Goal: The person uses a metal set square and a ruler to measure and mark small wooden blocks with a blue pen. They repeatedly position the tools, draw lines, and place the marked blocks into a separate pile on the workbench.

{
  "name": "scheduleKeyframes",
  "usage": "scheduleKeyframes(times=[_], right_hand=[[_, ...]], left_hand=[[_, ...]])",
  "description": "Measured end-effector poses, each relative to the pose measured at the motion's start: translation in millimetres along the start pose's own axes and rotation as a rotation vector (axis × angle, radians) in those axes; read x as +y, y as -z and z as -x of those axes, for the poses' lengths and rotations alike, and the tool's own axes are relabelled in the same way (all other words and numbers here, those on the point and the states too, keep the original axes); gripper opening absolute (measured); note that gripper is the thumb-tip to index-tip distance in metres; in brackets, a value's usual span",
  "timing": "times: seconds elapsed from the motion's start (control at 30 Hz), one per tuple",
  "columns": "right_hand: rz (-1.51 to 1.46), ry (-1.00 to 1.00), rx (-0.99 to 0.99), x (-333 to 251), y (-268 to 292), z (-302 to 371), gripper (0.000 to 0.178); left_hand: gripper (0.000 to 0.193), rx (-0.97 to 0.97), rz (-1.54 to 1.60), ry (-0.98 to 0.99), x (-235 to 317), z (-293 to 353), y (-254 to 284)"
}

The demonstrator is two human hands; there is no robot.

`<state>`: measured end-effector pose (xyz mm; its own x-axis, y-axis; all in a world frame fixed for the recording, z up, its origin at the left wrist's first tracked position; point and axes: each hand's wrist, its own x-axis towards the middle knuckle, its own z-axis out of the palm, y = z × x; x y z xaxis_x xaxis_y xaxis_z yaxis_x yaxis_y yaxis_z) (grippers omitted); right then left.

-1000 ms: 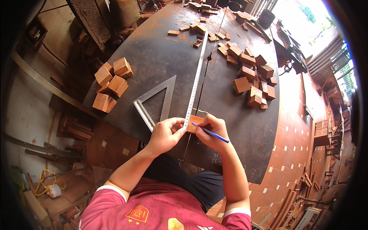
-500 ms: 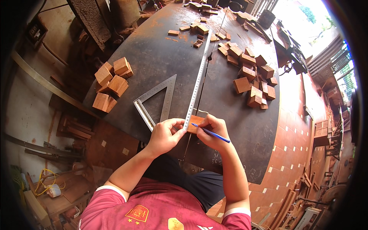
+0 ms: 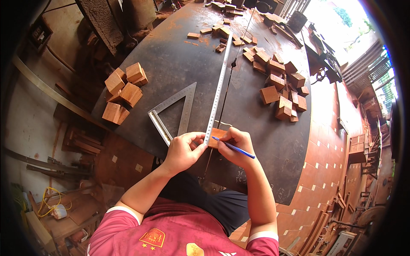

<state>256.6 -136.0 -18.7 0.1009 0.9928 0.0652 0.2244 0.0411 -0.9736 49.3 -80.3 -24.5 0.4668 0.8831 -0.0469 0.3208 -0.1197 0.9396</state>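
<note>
A long steel ruler runs away from me over the dark tabletop. My left hand pinches its near end between thumb and fingers, against a small reddish wood block. In my right hand is a blue pen, its tip on or just above the block beside the ruler's edge; exact contact is too small to tell. The fingers of that hand also rest at the block's right side. Left of the ruler lies a metal triangle square, its lower end close to my left hand.
Stacked wood blocks stand at the table's left edge. A larger heap of blocks sits on the right, with scattered offcuts toward the far end. A narrow slot crosses the dark table lengthwise.
The ruler's far end has swung slightly left. The pen and my right hand have shifted a little to the left; my left hand keeps its pinch.
</note>
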Motion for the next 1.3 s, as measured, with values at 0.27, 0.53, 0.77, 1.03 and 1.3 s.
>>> scheduleKeyframes(times=[0.27,0.53,0.77,1.03,1.3], right_hand=[[0.014,0.003,-0.001,-1.0,0.3,-0.8,0.016],[-0.001,0.011,0.048,0.9,-2.7,-1.3,0.018],[0.013,0.017,0.045,1.6,-3.2,-1.7,0.018],[-0.009,0.013,0.044,5.4,-5.4,-1.7,0.019],[-0.019,-0.003,0.020,3.6,-3.2,-0.7,0.018]], left_hand=[[0.031,-0.018,-0.017,-0.009,0.5,0.9,0.6],[0.031,-0.024,-0.032,-0.015,2.8,1.1,2.0],[0.031,-0.020,-0.027,-0.027,1.2,1.2,1.3],[0.032,-0.010,-0.016,-0.035,1.1,0.5,0.4],[0.032,0.011,-0.016,-0.038,-1.3,0.9,-0.4]])
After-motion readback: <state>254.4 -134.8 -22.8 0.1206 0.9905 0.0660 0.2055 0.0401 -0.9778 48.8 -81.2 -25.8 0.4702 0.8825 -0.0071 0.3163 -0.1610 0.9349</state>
